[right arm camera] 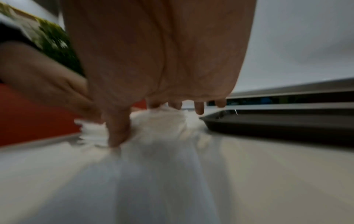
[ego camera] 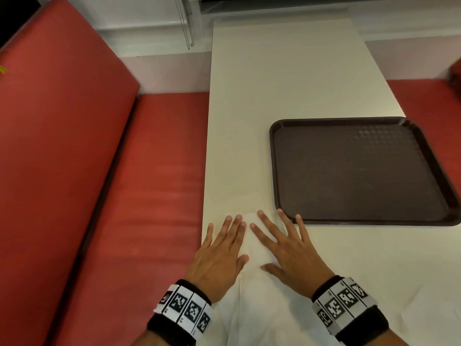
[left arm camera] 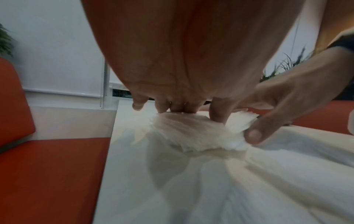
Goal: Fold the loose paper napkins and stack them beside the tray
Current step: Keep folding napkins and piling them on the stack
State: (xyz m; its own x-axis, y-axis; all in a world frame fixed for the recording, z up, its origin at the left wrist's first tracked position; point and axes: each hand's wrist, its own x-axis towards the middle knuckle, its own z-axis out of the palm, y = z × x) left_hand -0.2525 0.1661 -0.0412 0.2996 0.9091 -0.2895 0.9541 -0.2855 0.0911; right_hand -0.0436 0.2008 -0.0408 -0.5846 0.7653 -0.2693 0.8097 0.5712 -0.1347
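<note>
A folded white napkin stack [ego camera: 252,242] lies on the pale table just left of the brown tray [ego camera: 359,171]. My left hand [ego camera: 225,233] lies flat on the stack's left side, fingers straight. My right hand [ego camera: 278,232] presses its right side with fingers spread, the outer fingertips reaching the tray's near left corner. In the left wrist view the stack [left arm camera: 191,133] shows ragged layered edges, with the right thumb at its near corner. The right wrist view, blurred, shows the stack [right arm camera: 164,121] beside the tray [right arm camera: 268,125]. Loose unfolded napkins [ego camera: 262,315] lie flat under my wrists.
The table [ego camera: 287,83] runs away from me, bare beyond the tray. Its left edge is right by my left hand, with a red bench seat [ego camera: 124,196] below it. The tray overhangs the table's right edge. A blind cord [ego camera: 187,26] hangs at the far wall.
</note>
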